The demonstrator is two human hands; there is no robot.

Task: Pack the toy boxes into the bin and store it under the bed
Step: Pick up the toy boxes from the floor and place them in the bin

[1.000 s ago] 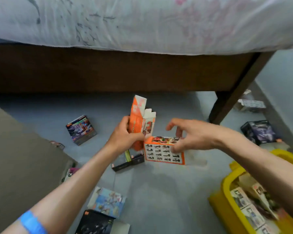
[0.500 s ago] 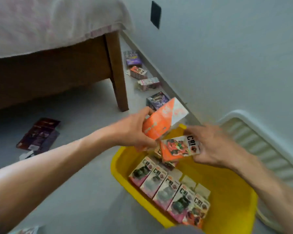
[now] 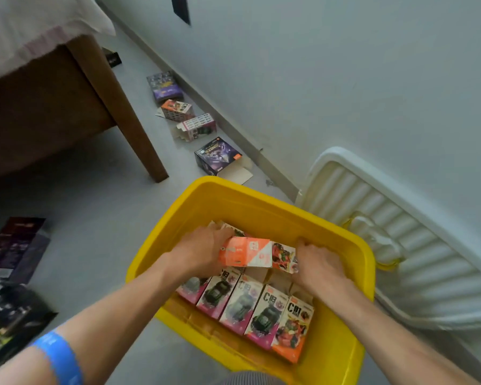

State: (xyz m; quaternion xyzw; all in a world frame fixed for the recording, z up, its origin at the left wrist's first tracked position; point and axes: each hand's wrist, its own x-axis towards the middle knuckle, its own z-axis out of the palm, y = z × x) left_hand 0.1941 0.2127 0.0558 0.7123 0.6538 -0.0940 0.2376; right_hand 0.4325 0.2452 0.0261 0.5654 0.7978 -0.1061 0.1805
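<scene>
Both your hands have dropped from above the rim into the yellow bin (image 3: 261, 195) since half a second ago. Your left hand (image 3: 203, 251) now holds the orange-and-white box (image 3: 245, 255) flat, and your right hand (image 3: 317, 262) grasps the red-printed box (image 3: 283, 257) just beside it, both behind the standing row of boxes (image 3: 250, 307). Push them down crooked and you may crush open flaps or topple that row. More boxes by the wall (image 3: 195, 126) are not yet packed.
</scene>
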